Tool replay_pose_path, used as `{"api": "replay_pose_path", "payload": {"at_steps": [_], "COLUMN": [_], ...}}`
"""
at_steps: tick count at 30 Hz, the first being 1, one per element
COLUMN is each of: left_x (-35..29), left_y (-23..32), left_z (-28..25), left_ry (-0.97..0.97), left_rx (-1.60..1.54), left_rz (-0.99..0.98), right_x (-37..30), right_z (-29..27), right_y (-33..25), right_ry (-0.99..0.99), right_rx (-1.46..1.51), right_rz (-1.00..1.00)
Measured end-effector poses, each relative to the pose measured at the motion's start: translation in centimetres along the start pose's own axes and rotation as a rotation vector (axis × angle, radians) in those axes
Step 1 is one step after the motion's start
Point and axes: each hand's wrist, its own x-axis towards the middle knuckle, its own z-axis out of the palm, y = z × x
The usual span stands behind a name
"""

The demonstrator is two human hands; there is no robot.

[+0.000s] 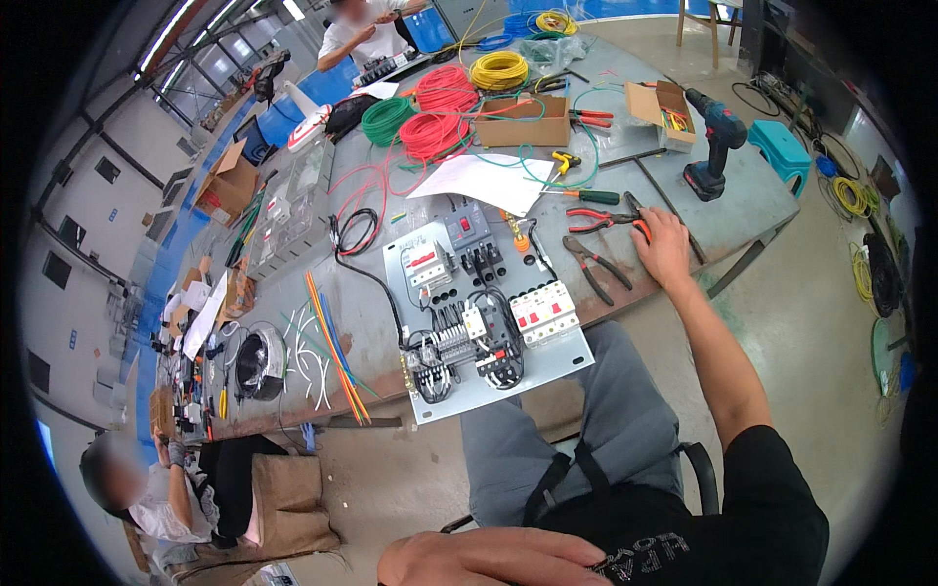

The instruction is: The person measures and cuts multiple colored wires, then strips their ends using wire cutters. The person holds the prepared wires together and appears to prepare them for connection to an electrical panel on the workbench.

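Note:
My right hand [664,246] is at the table's right side, its fingers closed over the red-orange handle of a pair of pliers [633,205]. Beside it lie red-and-black handled pliers [593,221] and dark-handled cutters [596,269]. My left hand [493,559] is low in front of my body, fingers stretched out to the right, with nothing visible in it. Between my arms a grey metal mounting plate [557,366] overhangs the table edge above my lap. It carries circuit breakers [544,313], a larger breaker [469,227], terminal blocks [445,347] and black wiring.
Red wire coils [435,135], a green coil [388,121] and a yellow coil [498,70] lie farther back. A cordless drill [716,146] stands at the right, near a green-handled screwdriver [591,196]. Loose coloured wires [332,342] lie left. Two other people work nearby.

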Motion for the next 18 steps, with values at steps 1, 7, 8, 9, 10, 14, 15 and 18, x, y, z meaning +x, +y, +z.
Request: {"api": "replay_pose_path", "payload": {"at_steps": [1,7,8,9,10,14,15,18], "left_x": [0.4,3.0,3.0,2.9,2.2,1.4,1.6,1.3], "left_y": [0.9,0.3,0.3,0.3,0.2,-0.2,-1.2,-6.1], "left_z": [0.3,0.1,-0.4,-0.8,-1.2,-6.1,-8.2,-16.5], "left_ry": [0.026,0.044,0.019,-0.001,0.009,0.115,0.129,0.353], "left_rx": [0.039,0.008,0.025,0.043,0.116,0.428,0.504,0.627], "left_rz": [-0.064,-0.074,-0.07,-0.066,-0.006,-0.33,-0.418,-0.646], "right_x": [-0.1,0.0,0.0,-0.2,0.0,0.0,0.0,0.1], "right_z": [0.1,-0.3,-0.4,-0.4,-0.2,-0.5,-0.7,-0.8], "right_y": [0.1,0.7,0.7,0.7,-0.1,0.2,0.5,0.1], "right_ry": [0.006,0.018,0.012,-0.002,-0.015,-0.02,-0.016,-0.032], "right_rx": [0.001,-0.027,-0.024,-0.016,0.013,0.004,0.0,0.005], "right_rz": [-0.008,0.006,0.009,0.006,-0.004,0.008,0.015,0.008]}}
